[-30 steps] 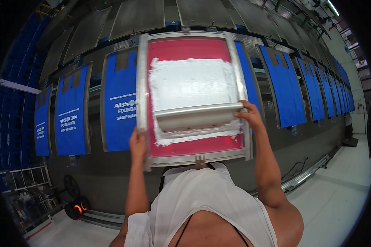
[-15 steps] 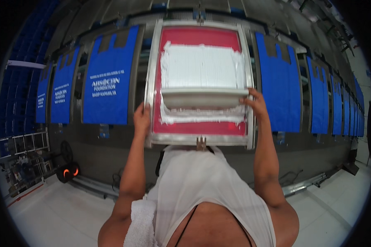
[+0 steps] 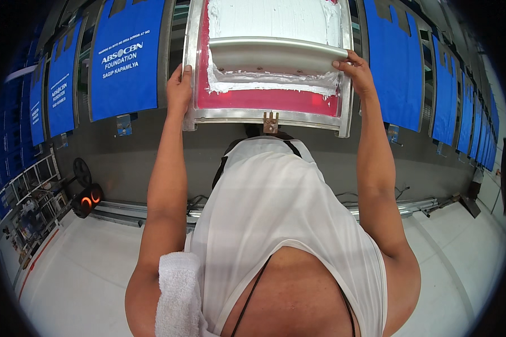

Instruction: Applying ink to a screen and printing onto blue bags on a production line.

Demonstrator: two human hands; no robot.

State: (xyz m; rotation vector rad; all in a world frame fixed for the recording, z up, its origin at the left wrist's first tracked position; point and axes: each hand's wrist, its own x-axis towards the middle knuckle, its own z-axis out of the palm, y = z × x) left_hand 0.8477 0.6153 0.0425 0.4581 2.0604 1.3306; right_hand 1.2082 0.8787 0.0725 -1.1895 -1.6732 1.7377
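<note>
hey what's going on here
A person's right hand grips the right end of a long metal bar lying across a metal frame with a pink screen. Their left hand is at the frame's left edge. White paste covers much of the screen, on both sides of the bar. Blue sheets lie in rows on either side; the nearest on the left carry white print.

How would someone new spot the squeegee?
Find the metal frame at top centre, around a pink screen coated with white paste. The squeegee lies across the paste, its right end in the person's right hand. Unlike the frame's rails, this silvery bar sits inside, on the paste.
</note>
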